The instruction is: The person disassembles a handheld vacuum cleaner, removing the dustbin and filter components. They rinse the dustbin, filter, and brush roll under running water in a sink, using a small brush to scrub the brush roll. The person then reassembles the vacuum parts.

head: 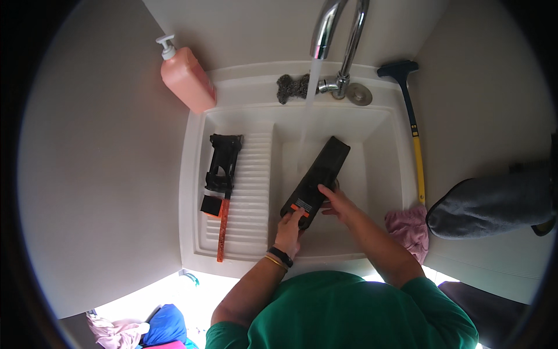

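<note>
A long black plastic housing [319,174] with an orange-and-white label bearing writing slants across the white sink basin [348,231]. My left hand [288,230] grips its near end, thumb on top by the label. With its thumb on the upper face, my right hand [339,204] holds the right side; the other fingers are partly hidden beneath. Water runs from the chrome faucet [321,43] into the basin, just left of the housing's far end. On the ribbed washboard [250,209] to the left lies a black plastic frame [222,163], with a black-and-orange block [212,206] and an orange strip [222,235] below it.
A pink pump bottle [187,78] stands at the back left corner. Steel scourers [292,88] and a metal drain strainer [359,94] sit on the back ledge. Along the right rim are a yellow-handled squeegee [416,152] and a pink cloth [409,229]. A grey towel [492,207] hangs at right.
</note>
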